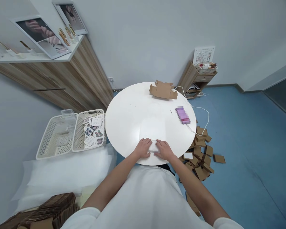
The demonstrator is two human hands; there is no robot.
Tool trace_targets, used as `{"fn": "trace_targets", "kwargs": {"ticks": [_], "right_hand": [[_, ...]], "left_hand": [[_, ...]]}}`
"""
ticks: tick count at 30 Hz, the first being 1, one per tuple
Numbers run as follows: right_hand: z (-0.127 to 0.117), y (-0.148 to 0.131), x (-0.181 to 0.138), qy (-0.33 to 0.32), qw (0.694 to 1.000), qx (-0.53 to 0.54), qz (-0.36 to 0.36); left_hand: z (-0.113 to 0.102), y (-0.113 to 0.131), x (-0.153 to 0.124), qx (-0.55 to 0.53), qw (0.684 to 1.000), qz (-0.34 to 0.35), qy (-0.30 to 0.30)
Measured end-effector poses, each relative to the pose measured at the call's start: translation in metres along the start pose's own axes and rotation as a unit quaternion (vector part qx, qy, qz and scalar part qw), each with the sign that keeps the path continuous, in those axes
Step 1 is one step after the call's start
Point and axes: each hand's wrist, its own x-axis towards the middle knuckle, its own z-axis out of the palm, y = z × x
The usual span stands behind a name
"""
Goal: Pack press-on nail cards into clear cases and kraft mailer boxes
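Observation:
At the near edge of the round white table [124,108], my left hand [143,148] and my right hand [164,149] grip the two ends of a flat white bundle [153,146]. Fingers lie over its top, with the thumbs on the near side. From the bundle a thin white sheet [153,128], seemingly foam wrapping, stretches flat toward the far side. Whatever is inside the bundle is hidden. An unfolded brown cardboard box [164,89] stands at the table's far edge.
A purple pixelated object [183,115] with a white cable lies at the table's right. Two white baskets [88,112] stand left, one holding printed cards. White sheets [69,171] and stacked flat cardboard [54,208] lie nearer. Brown boxes [201,156] are heaped on the floor, right.

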Motion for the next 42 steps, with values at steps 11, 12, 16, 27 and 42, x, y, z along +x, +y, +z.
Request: {"fn": "trace_targets", "kwargs": {"ticks": [11,12,16,27,42], "right_hand": [[-0.014,-0.014,-0.025,-0.107,0.987,0.115,0.018],[-0.017,-0.015,-0.026,-0.115,0.984,0.132,0.023],[-0.026,-0.01,-0.016,-0.107,0.973,0.198,0.056],[-0.006,0.028,0.017,0.057,0.917,0.284,0.273],[0.05,0.017,-0.013,0.206,0.878,0.275,0.332]], "left_hand": [[0.001,0.004,-0.023,-0.089,0.992,-0.014,-0.083],[0.0,0.004,-0.025,-0.099,0.992,-0.015,-0.082],[-0.008,-0.001,-0.021,-0.141,0.986,-0.055,-0.076],[-0.013,-0.04,-0.007,-0.165,0.945,-0.279,-0.04],[0.025,0.013,-0.017,0.001,0.997,-0.068,0.042]]}}
